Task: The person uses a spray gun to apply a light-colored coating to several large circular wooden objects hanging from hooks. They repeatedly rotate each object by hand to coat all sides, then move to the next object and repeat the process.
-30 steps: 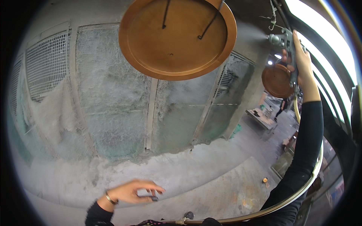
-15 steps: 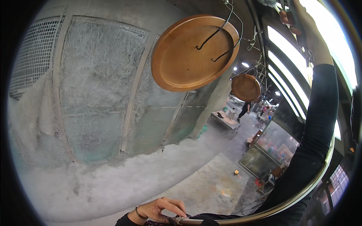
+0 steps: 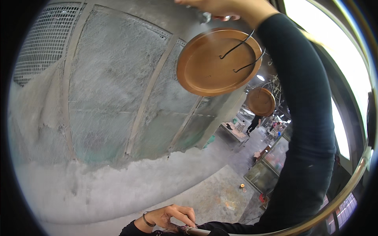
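Observation:
At the top edge, my right hand (image 3: 232,8) is raised above a hanging copper-coloured oval tray (image 3: 201,59). Its fingers are curled round what looks like a spray gun (image 3: 206,17); only a small shiny tip shows, the rest being hidden or out of view. Two dark wire hooks (image 3: 236,48) cross the tray's recessed face. Low in the middle, my left hand (image 3: 171,217) is closed, pinching a pale hose (image 3: 346,189) near a wrapped spot. The hose curves from there up along the right side, outside my right arm.
A second round copper-coloured tray (image 3: 260,102) hangs farther back. Dusty filter panels (image 3: 114,78) line the left wall, above a powder-coated floor (image 3: 98,192). Beyond stand a table (image 3: 235,132), a walking person (image 3: 254,125) and a box-like cabinet (image 3: 262,179). Bright light panels run along the right.
My right hand and arm have swept left, from the upper right to above the near tray. The view has shifted slightly, and both trays appear farther right. My left hand stays on the hose.

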{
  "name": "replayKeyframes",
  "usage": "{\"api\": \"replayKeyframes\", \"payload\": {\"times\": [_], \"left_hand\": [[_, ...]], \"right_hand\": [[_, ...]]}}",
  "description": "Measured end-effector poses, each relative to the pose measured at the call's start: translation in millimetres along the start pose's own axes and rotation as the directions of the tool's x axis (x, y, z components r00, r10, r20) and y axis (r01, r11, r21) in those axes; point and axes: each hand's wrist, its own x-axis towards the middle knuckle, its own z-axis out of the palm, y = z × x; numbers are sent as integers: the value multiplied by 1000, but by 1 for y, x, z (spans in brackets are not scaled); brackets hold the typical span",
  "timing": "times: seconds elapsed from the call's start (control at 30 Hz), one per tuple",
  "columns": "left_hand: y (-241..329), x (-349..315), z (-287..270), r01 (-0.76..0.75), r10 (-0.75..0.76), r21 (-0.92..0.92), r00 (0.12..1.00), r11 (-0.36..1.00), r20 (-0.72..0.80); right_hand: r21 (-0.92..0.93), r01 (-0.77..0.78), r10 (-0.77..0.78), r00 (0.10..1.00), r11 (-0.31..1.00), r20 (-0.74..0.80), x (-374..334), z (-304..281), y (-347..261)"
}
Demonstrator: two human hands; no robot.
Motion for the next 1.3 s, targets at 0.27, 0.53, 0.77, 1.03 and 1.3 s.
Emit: {"api": "replayKeyframes", "payload": {"times": [0.27, 0.53, 0.77, 1.03, 1.3], "left_hand": [[15, -63, 20, -37, 31, -17, 958, 999, -283], [19, -97, 22, -64, 73, 36, 938, 997, -340], [21, -117, 30, -74, 142, 180, 905, 981, -401], [52, -132, 50, 180, -20, 256, 852, 950, -524], [71, -100, 79, 519, -280, 204, 705, 830, -651]], "right_hand": [[220, 13, -61, 975, 975, 214, 55, 54, -74], [-324, 265, -223, 962, 908, 160, 100, 173, -116], [-153, 313, -133, 726, 937, 675, 60, 242, -167], [631, 267, -593, 707, 729, 386, -85, 248, -160], [439, -491, -230, 820, -753, 524, -256, 384, -132]]}}
